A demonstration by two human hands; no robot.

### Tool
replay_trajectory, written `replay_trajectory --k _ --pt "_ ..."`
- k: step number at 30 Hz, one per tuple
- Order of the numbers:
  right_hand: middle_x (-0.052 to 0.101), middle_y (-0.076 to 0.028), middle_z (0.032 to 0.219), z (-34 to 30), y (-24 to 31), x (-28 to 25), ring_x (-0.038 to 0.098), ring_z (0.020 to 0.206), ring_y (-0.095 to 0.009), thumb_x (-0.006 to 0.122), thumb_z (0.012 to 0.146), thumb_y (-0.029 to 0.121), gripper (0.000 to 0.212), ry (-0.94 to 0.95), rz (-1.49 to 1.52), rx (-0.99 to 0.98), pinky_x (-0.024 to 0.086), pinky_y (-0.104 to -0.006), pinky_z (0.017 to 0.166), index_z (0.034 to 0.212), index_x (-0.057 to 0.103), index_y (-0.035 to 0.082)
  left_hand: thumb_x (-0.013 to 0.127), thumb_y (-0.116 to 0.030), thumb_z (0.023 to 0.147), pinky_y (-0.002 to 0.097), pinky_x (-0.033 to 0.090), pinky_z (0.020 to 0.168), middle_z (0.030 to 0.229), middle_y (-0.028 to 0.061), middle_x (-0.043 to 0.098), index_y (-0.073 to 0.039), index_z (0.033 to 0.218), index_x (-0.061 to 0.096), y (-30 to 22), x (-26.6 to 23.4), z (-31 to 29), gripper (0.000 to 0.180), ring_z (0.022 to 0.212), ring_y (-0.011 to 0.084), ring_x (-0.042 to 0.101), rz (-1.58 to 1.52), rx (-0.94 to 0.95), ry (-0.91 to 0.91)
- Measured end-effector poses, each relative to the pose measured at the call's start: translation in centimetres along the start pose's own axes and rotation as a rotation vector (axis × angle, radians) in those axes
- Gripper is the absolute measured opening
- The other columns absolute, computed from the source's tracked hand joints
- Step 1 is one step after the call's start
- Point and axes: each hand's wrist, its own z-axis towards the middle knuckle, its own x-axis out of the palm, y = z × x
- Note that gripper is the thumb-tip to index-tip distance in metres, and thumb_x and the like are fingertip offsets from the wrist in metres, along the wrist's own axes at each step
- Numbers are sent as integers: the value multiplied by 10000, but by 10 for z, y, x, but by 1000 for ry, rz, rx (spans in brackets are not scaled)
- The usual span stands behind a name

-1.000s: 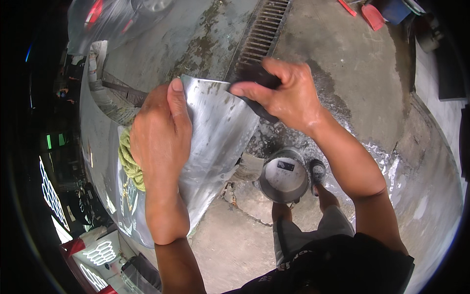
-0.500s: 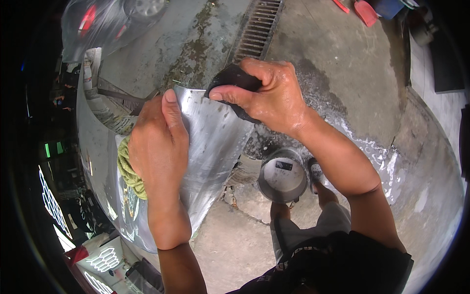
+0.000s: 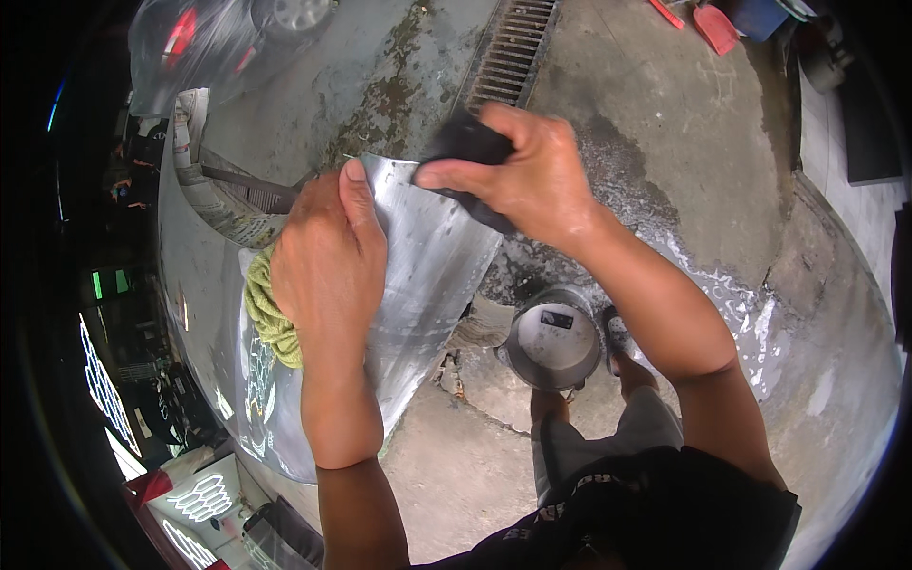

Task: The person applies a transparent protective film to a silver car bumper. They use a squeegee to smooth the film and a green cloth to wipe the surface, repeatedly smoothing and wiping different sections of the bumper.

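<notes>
In my right hand point(image 3: 537, 176) is a folded black sheet, seemingly sandpaper point(image 3: 467, 142), pinched between thumb and fingers against the far end of a silver-grey car body panel point(image 3: 432, 237); motion blurs it. My left hand point(image 3: 332, 247) is closed over the panel's left side, thumb pointing away from me and the other fingers hidden. A crumpled green cloth point(image 3: 269, 313) rests on the panel beside my left wrist. The panel's surface looks wet and streaked.
Between the panel and my feet, a grey bucket point(image 3: 554, 342) holds cloudy water. Newspaper masking point(image 3: 214, 204) edges the left side. Beyond lie a floor drain grate point(image 3: 508, 57), a plastic-covered car point(image 3: 214, 47) and a red dustpan point(image 3: 714, 30). Wet suds mark the concrete floor.
The black sandpaper has shifted slightly to the right and away along the panel's end with my right hand. My left hand shows slightly further right against the background, as does the panel.
</notes>
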Motion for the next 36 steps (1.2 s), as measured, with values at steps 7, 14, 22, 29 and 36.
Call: replay_trajectory --k 7,14,22,29,36 --pt "743 -68 752 -12 -26 -18 649 649 -109 974 753 394 447 -21 56 77 559 -332 636 912 773 28 928 -362 795 495 526 1033 1547 203 518 -181 1493 613 30 -47 -59 786 1351 469 551 272 50 -254" --pt "706 -63 710 -19 -30 -6 583 642 -85 930 811 408 448 -25 90 71 536 -331 613 893 714 25 897 -185 709 497 568 852 1207 238 661 -14 1059 662 54 6 -57 455 1055 402 668 -270 208 -440" --pt "687 -77 745 -19 -28 -4 580 679 -85 934 814 375 426 39 235 62 525 -320 634 910 739 8 852 -166 644 469 569 700 933 144 673 -45 907 663 -3 9 14 346 760 366 674 -439 498 -478" --pt "706 -118 728 -12 -24 -12 648 618 -219 929 812 330 378 9 76 16 537 -363 619 866 742 7 868 -277 729 457 497 1048 1426 223 558 -42 979 702 60 -1 -28 381 1241 374 615 -850 378 -119" --pt "697 -110 704 -2 -6 -3 614 582 -162 935 816 304 358 -37 27 -66 513 -356 570 824 724 15 807 -166 733 381 549 966 1190 176 711 39 1285 651 41 -14 -14 610 1041 265 719 -838 96 122"
